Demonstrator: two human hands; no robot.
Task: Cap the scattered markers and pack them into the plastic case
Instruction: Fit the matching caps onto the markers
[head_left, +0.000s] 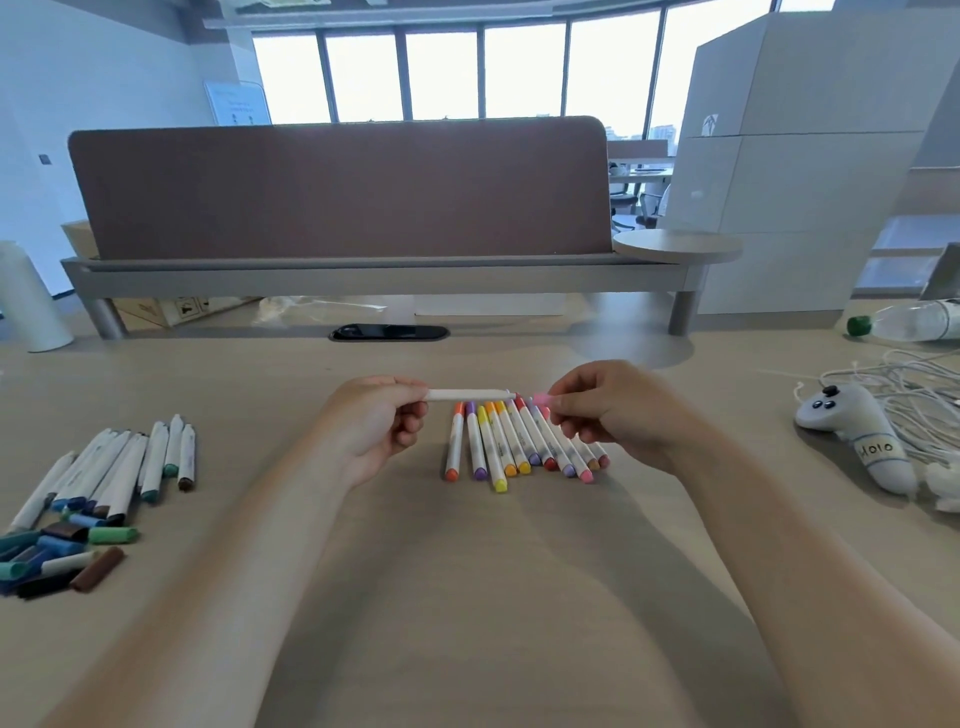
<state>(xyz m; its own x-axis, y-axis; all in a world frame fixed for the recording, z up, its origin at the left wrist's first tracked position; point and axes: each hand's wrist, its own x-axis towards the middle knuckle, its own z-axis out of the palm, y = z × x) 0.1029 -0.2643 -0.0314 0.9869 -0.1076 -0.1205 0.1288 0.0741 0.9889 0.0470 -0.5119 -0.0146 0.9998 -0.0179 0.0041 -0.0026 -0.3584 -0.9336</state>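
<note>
White marker is gripped in the left hand while the right hand pinches a pink cap at its tip.

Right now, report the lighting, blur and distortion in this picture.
Head view: windows blown out white and bowed by the wide-angle lens; soft arm shadows fall on the desk; the pink cap in the right hand looks slightly blurred.

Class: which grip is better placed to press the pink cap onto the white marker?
Right. The right grip pinches the pink plastic cap by the tip of the white marker the left grip holds.
</note>
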